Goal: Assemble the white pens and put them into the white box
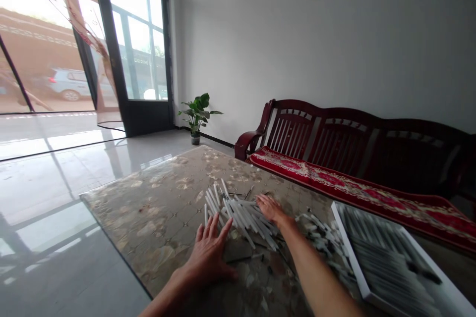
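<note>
Fingers [213,226] spread empty on left hand [208,250], grip of right hand [274,210] unclear — one white-stick heap [243,214] between.

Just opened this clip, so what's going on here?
The person's left hand, fingers spread, is at the near left edge of a pile of white sticks on a patterned table; the right hand is at the pile's right side. Whether the right grips any is unclear. Farther right, small scattered pieces lie beside a white-rimmed tray holding slender grayish pieces.
</note>
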`<state>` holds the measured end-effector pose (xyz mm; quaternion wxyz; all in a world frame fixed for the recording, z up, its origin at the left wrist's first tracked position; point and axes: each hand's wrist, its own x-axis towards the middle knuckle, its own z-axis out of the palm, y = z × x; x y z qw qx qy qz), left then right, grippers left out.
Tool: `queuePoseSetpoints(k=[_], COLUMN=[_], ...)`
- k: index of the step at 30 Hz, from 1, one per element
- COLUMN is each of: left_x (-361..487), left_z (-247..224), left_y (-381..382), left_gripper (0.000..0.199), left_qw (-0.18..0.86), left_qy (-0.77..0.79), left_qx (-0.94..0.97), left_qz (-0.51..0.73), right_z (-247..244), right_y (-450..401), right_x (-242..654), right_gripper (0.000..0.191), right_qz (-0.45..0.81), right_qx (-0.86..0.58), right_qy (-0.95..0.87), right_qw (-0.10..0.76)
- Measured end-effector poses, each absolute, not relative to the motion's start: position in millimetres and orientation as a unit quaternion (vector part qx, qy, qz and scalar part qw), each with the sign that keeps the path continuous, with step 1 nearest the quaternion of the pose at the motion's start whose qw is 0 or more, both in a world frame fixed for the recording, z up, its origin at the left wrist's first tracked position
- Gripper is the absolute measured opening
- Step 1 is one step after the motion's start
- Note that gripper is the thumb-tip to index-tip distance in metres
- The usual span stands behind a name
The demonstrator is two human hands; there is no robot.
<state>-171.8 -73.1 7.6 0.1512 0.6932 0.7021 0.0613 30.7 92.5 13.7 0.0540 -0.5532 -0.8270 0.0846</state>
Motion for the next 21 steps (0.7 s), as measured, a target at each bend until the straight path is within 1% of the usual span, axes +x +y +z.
queuePoseSetpoints(k=[4, 10, 12, 16, 18, 21], left_x=[-144.5, -124.1, -118.8, -105.5, -97.1, -84.5], left_z=[5.6, 8.5, 6.3, -6.0, -11.1, -12.0], left_y=[-62.4, -52.8, -57.0, -69.5, -72.2, -68.7], left_gripper=[0.123, 0.103, 0.105, 0.13, 0.129, 0.117], left_qw=[0.144, 0.155, 0.169, 0.178, 0.162, 0.139], left_qy=[0.701, 0.663, 0.641, 0.597, 0.603, 0.617], left_qx=[0.691, 0.717, 0.734, 0.768, 0.763, 0.754], left_qz=[0.102, 0.147, 0.15, 0.149, 0.164, 0.18], right_z=[6.5, 12.5, 12.7, -2.1, -16.0, -34.8], right_y=[66.8, 35.0, 25.8, -4.5, -21.4, -35.5], right_x=[34.4, 61.2, 72.6, 96.5, 107.8, 124.0], right_gripper=[0.047, 0.042, 0.042, 0.046, 0.051, 0.056], right_qz=[0.095, 0.085, 0.087, 0.053, 0.013, -0.042], right_qx=[-0.539, -0.542, -0.543, -0.546, -0.539, -0.527], right_qy=[-0.835, -0.831, -0.829, -0.824, -0.829, -0.835], right_qw=[0.062, 0.087, 0.101, 0.139, 0.15, 0.154])
